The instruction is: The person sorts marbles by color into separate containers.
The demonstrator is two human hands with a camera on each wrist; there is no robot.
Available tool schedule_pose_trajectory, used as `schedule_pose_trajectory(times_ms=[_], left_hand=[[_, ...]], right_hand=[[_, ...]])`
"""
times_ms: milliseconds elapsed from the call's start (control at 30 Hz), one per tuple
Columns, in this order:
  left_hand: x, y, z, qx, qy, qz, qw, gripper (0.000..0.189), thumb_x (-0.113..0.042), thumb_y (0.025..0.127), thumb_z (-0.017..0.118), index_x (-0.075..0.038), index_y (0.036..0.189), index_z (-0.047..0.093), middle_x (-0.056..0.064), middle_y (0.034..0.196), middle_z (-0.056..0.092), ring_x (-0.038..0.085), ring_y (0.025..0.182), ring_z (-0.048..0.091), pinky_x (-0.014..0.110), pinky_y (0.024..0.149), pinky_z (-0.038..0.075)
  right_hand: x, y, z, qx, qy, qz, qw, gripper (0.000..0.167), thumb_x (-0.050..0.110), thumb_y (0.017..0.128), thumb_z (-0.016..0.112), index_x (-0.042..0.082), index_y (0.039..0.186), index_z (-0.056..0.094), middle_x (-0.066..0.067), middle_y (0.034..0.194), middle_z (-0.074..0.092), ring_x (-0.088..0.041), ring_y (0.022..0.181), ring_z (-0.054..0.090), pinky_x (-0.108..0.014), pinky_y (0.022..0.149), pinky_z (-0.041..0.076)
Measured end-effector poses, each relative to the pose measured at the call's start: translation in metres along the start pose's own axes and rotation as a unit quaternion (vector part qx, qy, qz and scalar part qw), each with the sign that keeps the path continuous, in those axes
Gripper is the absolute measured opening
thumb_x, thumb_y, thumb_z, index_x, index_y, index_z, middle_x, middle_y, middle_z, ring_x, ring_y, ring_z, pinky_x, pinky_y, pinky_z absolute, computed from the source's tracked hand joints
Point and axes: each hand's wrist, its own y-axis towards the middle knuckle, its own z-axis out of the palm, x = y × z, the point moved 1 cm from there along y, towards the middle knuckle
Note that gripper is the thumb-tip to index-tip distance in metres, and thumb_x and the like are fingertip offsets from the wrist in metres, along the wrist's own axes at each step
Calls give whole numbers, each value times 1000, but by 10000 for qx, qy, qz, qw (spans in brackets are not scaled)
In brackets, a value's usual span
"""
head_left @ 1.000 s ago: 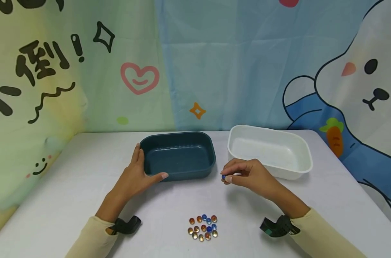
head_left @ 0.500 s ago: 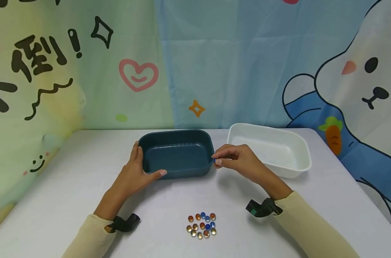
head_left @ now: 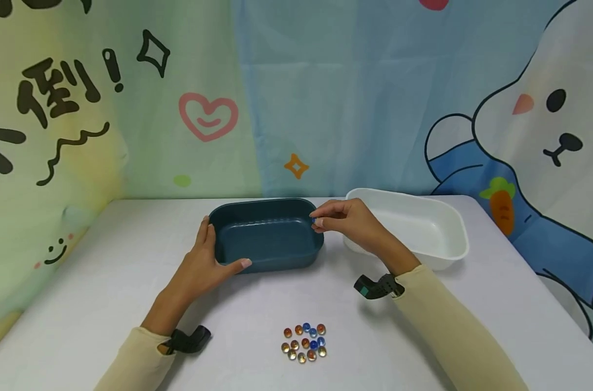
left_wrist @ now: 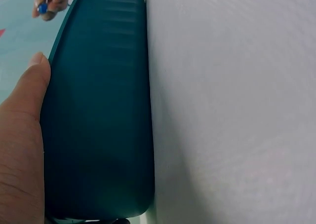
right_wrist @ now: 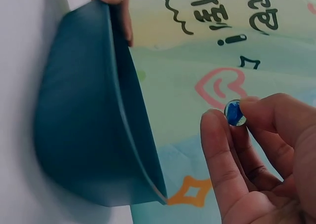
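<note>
A dark teal rectangular dish [head_left: 272, 265] stands near the back of the table. My left hand [head_left: 195, 274] rests at its left end, fingers straight along the side and thumb [left_wrist: 34, 78] against the front rim. Between thumb and fingertips, my right hand [head_left: 352, 220] pinches a clear glass marble [right_wrist: 234, 113] with a blue swirl. It is raised at the dish's right rim, overlapping that end in the head view. Several more marbles [head_left: 305, 343], some blue, some amber or orange, lie in a loose cluster on the white table in front.
A white rectangular dish [head_left: 438, 259] stands right of the teal one, partly behind my right forearm. The white-covered table [head_left: 106, 293] ends at a printed cloth backdrop [head_left: 296, 98]. Each wrist wears a black camera [head_left: 189, 340].
My right hand has carried the marble up and left, from in front of the white dish to the teal dish's right rim. My left hand has kept its place at the teal dish.
</note>
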Motion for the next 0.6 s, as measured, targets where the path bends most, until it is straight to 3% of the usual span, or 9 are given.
schedule_pose_trajectory(times_ms=[433, 600], left_hand=[[3, 0, -2, -46, -35, 1, 10000, 126, -77, 75, 61, 6, 152, 7, 12, 162, -8, 46, 138, 28, 60, 101, 36], [3, 1, 0, 7, -59, -19, 10000, 127, -79, 74, 60, 5, 153, 6, 10, 162, -10, 46, 138, 26, 60, 101, 35]], right_hand=[[7, 37, 1, 209, -279, 364, 9987, 23, 11, 94, 63, 6, 114, 70, -16, 112, 68, -29, 101, 67, -41, 95, 48], [2, 48, 2, 247, -433, 412, 9979, 24, 11, 93, 64, 4, 115, 70, -20, 117, 65, -34, 105, 65, -42, 95, 48]])
